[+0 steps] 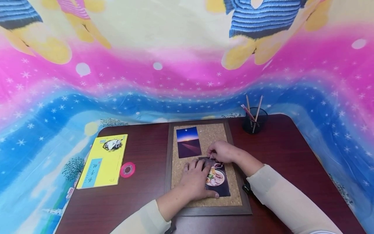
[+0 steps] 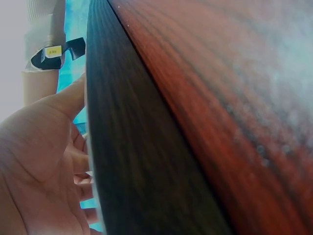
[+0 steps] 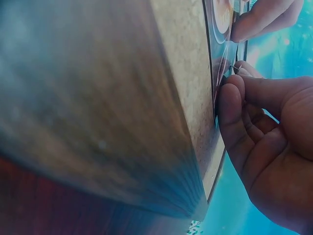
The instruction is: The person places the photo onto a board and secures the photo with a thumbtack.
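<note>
A cork board (image 1: 210, 202) with a dark wooden frame lies on the table. My left hand (image 1: 195, 182) rests with spread fingers across the left side of a dark photo (image 1: 223, 190) of a bowl of food, holding it flat on the cork. At the photo's top edge, my right hand (image 1: 223, 152) pinches a small pushpin (image 3: 235, 67) between thumb and fingers; its thin needle shows in the right wrist view, the head mostly hidden. Up and to the left, a sunset photo (image 1: 189, 146) is fixed by a pin (image 1: 186, 130) at its top.
A yellow book (image 1: 112, 165) lies on the left of the dark red table (image 1: 149, 198), beside a pink round tape-like ring (image 1: 127, 170). A black mesh cup (image 1: 255, 125) with several pencils stands at the back right. A patterned curtain (image 1: 163, 84) surrounds the table.
</note>
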{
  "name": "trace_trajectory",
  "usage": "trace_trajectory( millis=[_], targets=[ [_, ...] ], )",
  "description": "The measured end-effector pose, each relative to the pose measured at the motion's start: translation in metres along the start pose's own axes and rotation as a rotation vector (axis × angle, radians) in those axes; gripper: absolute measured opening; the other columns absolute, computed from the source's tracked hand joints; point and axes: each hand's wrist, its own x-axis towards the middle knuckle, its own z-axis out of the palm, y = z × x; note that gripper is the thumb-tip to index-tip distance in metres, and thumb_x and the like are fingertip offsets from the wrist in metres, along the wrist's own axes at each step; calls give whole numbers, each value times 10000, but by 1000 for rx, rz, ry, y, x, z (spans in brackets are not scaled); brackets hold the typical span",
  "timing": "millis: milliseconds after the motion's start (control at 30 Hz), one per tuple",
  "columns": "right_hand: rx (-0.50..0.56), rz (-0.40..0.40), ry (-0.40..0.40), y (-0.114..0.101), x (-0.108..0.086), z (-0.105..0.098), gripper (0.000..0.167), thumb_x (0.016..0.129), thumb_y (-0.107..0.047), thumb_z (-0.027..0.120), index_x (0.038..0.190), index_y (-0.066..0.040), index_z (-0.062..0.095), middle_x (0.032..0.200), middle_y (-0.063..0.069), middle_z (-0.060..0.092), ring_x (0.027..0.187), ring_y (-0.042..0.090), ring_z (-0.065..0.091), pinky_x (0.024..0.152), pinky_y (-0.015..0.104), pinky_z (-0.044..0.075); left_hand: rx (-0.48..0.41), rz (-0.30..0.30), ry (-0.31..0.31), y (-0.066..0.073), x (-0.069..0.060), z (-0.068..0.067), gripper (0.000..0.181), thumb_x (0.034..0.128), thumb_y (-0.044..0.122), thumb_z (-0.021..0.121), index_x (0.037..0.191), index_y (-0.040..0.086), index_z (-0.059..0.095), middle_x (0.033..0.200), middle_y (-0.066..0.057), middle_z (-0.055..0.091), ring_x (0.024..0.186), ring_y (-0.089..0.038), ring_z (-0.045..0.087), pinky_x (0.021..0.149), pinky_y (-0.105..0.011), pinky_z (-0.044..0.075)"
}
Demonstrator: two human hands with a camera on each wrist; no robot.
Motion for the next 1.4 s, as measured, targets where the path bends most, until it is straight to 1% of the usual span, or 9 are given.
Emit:
trace_trajectory(
  millis=[300,600,767,933,1033,1167,1267,1400],
  targets=[
    [-7,33,-14,-1,1,1,183,980,-80,688,903,-228,763,840,-111,676,795,112,592,796,347,517,-12,-12,-16,2,-1,-2,1237,654,941,651,1630,244,350,1603,-95,390,1476,-371,320,1157,-659,302],
    [-34,42,-24,-5,2,1,183,972,-68,690,900,-222,759,866,-103,683,803,115,594,804,358,525,-19,-14,-21,3,-2,-1,1260,657,939,652,1648,242,305,1607,-92,378,1476,-371,318,1158,-662,296],
    [-71,69,-29,-11,3,3,202,970,-64,675,864,-226,732,831,-89,659,799,134,589,792,356,520,-11,-10,-8,4,-2,-1,1277,647,944,652,1651,241,295,1602,-86,382,1469,-366,329,1150,-662,311],
    [-111,102,-37,-17,6,4,214,979,-64,656,840,-219,708,801,-65,631,787,148,581,768,346,507,6,10,10,2,-2,-1,1262,644,955,636,1635,232,336,1593,-79,389,1462,-363,338,1139,-654,330],
    [-125,97,-33,-17,7,3,207,979,-68,657,843,-215,710,810,-59,636,793,151,583,774,352,511,10,19,12,0,-2,-2,1265,635,953,644,1632,234,342,1598,-75,386,1463,-360,339,1133,-647,336],
    [-132,56,-20,-14,7,4,202,973,-64,665,856,-221,712,828,-73,643,803,142,581,788,355,514,-10,34,16,-4,-3,-3,1259,626,934,673,1630,253,340,1602,-64,385,1461,-339,352,1132,-625,349],
    [-121,23,-6,-10,5,4,199,973,-63,672,876,-229,722,842,-88,652,810,132,582,798,360,514,-29,48,26,-7,-3,-3,1222,652,907,690,1634,273,333,1607,-55,385,1459,-326,367,1131,-606,365],
    [-106,-29,10,-5,2,4,192,982,-62,668,916,-228,739,883,-101,670,838,118,594,828,376,519,-48,64,30,-11,-4,-5,1152,711,866,696,1635,278,338,1617,-54,389,1462,-331,378,1142,-597,366]
  ],
)
